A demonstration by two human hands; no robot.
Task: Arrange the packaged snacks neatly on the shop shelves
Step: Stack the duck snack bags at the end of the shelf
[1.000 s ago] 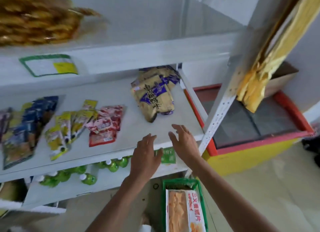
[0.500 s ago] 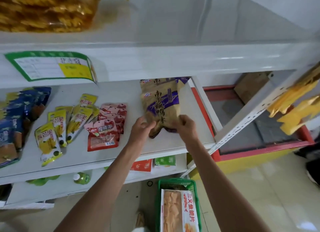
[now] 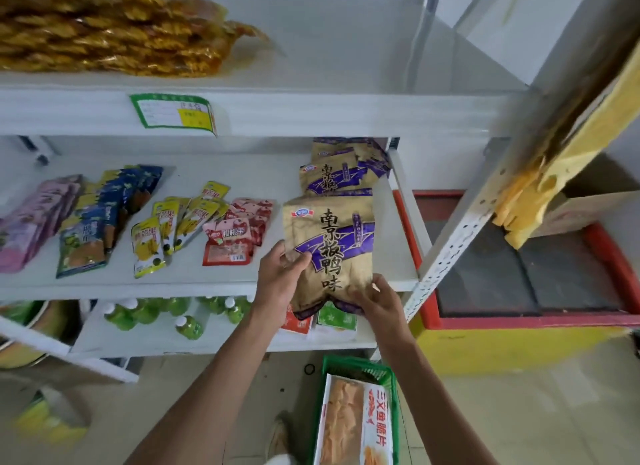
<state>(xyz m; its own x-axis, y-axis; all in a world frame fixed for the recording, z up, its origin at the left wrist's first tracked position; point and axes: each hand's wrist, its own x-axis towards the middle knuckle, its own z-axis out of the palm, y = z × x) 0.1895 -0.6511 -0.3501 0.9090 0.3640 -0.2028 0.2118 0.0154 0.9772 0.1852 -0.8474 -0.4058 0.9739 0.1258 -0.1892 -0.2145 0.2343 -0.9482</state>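
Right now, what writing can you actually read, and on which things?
"南京板鸭味": tan snack bag held by left hand and right hand.
"樱桃干": red pouch.
"三文鱼脆片": box in green basket.
Shelf price tag, other packets: too blurred.

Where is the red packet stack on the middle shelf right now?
In the head view the red packet stack lies mid-shelf, between the yellow pouches on its left and the tan-and-purple bag held by both hands on its right.
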